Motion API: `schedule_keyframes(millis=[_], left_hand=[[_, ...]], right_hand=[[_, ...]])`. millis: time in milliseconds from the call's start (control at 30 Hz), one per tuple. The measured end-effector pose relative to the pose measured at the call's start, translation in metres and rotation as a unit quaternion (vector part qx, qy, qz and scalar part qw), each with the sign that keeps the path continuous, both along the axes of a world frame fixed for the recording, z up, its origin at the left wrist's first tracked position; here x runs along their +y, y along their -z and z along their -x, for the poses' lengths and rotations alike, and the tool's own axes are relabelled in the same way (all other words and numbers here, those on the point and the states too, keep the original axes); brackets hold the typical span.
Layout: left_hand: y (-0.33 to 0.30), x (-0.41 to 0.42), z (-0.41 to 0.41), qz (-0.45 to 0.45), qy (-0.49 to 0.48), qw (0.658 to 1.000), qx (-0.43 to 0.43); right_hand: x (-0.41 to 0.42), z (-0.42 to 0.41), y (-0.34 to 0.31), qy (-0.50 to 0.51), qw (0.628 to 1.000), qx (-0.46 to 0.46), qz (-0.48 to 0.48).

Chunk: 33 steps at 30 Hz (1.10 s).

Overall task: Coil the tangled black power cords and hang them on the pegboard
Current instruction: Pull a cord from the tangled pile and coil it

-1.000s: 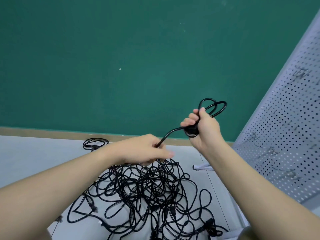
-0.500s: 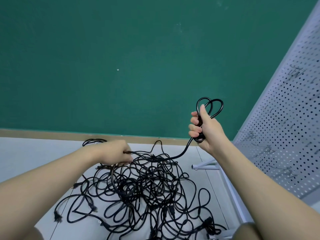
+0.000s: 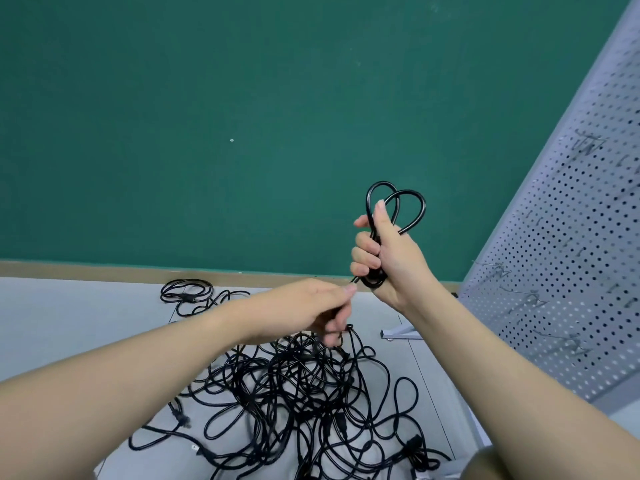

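Both hands are closed on one black cord: the right hand (image 3: pixel 388 258) grips a small coil (image 3: pixel 398 209) whose loops stand above its fist; the left hand (image 3: pixel 311 310), just below, pinches the strand running into it. Beneath them the tangled cords (image 3: pixel 301 393) lie heaped on the floor (image 3: pixel 69 313); the pegboard (image 3: pixel 571 271) stands at right.

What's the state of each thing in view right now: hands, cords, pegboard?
right hand: raised, grip closed on the coil
coil: a few loops, held upright
left hand: pinching the cord just below the coil
cord pile: still tangled on the floor
small cord bundle: lying apart near the wall
pegboard: hooks on it, no cord hung
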<state>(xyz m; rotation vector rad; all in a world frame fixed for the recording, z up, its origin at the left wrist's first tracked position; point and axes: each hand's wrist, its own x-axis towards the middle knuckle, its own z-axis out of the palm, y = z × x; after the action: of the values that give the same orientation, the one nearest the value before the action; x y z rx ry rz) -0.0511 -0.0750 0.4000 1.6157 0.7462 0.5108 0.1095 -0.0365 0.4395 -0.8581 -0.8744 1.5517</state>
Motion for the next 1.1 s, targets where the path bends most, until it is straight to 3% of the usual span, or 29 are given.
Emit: schedule_keyframes(millis=[100,167,233,400,500,600,767,833,967,1100], left_hand=[[-0.006,0.009,0.015,-0.033,-0.007,0.989,0.145],[-0.004,0.016,0.030,-0.103,-0.013,0.960,0.260],[-0.002,0.021,0.042,-0.172,-0.029,0.934,0.312],[-0.012,0.023,0.046,-0.275,-0.073,0.902,0.325],[-0.021,0.024,0.047,-0.351,-0.100,0.858,0.362],[-0.026,0.025,0.048,-0.439,-0.114,0.807,0.379],[-0.023,0.026,0.051,-0.545,-0.153,0.756,0.327],[-0.022,0.027,0.053,-0.533,-0.180,0.769,0.305],[-0.025,0.026,0.047,-0.372,-0.251,0.862,0.235],[-0.031,0.024,0.050,-0.229,-0.201,0.940,0.152]], right_hand=[[0.007,-0.015,-0.002,0.046,0.998,0.038,0.017],[0.012,-0.025,-0.002,0.072,0.997,0.031,0.021],[0.014,-0.032,0.000,0.079,0.997,-0.003,0.025],[0.008,-0.026,0.011,-0.017,0.989,-0.144,0.036],[0.004,-0.021,0.017,-0.104,0.975,-0.196,0.025],[0.002,-0.018,0.020,-0.176,0.953,-0.247,0.006],[-0.009,-0.005,0.027,-0.294,0.892,-0.338,-0.067],[-0.012,0.001,0.027,-0.272,0.883,-0.373,-0.090],[-0.015,0.004,0.019,-0.228,0.882,-0.402,-0.096],[-0.018,0.001,0.010,-0.238,0.859,-0.438,-0.118]])
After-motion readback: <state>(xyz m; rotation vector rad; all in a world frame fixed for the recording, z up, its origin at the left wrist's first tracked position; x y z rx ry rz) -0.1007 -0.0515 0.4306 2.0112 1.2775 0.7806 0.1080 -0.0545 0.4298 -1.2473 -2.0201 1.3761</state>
